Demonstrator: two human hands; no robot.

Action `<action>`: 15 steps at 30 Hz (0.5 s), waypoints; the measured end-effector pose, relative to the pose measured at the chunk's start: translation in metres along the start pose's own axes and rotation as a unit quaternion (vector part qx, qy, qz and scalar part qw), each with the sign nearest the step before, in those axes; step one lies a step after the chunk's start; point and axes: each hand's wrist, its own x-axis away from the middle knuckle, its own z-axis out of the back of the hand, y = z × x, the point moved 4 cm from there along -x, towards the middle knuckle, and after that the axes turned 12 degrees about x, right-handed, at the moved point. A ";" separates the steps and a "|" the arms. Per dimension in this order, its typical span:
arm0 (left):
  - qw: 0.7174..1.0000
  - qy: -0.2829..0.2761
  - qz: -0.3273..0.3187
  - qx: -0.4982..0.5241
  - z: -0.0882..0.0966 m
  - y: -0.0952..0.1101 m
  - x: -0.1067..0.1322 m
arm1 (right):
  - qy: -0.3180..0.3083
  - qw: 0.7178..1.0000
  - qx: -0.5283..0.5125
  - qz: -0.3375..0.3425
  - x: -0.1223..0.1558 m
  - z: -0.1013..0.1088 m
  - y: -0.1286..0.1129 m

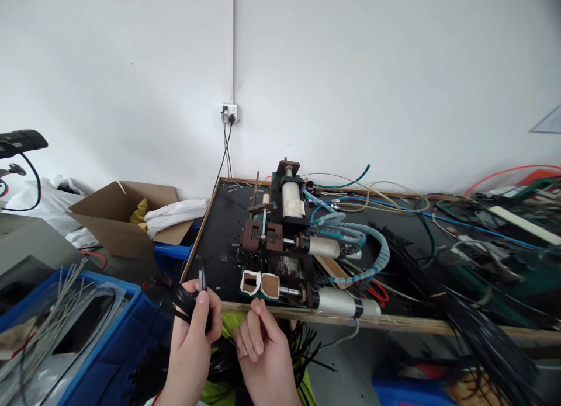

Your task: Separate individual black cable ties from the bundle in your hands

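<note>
Two hands are low in my view, close to each other, just in front of the desk (394, 323) edge. My left hand (190, 342) has its grip pressed shut on a bunch of black ties (179, 301). The thumb lies over them. One tie end (202, 277) sticks straight up out of the fist, so its long way runs up and down, away from me. The rest of the bunch fans out to the left.

My right hand (263, 353) is just beside the left one. Its fingers are curled in, tips close together, and I cannot tell if they pinch anything. The tie end lies up and to the left of it, so the left hand is much nearer.

Past the hands, on the desk, sits a small machine (284, 236) with blue hoses (363, 242). Its white and brown front slots (260, 284) are just above my right fingers. A blue bin (118, 336) with thin wires is at my left, and a box (118, 216) behind it.
</note>
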 end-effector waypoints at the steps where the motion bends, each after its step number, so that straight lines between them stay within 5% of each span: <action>1: 1.000 -0.005 0.004 -0.008 0.001 -0.001 0.001 | 0.010 0.999 0.032 0.015 0.000 0.002 0.000; 6: 0.999 -0.032 0.021 -0.035 0.005 -0.009 0.005 | 0.101 0.954 0.268 0.088 0.002 0.012 -0.010; 11: 0.997 -0.066 0.027 -0.038 0.003 -0.015 0.011 | 0.110 0.901 0.406 0.108 0.019 0.015 -0.017; 15: 0.995 -0.087 0.024 -0.053 0.000 -0.018 0.013 | 0.180 0.820 0.530 0.120 0.052 0.053 -0.031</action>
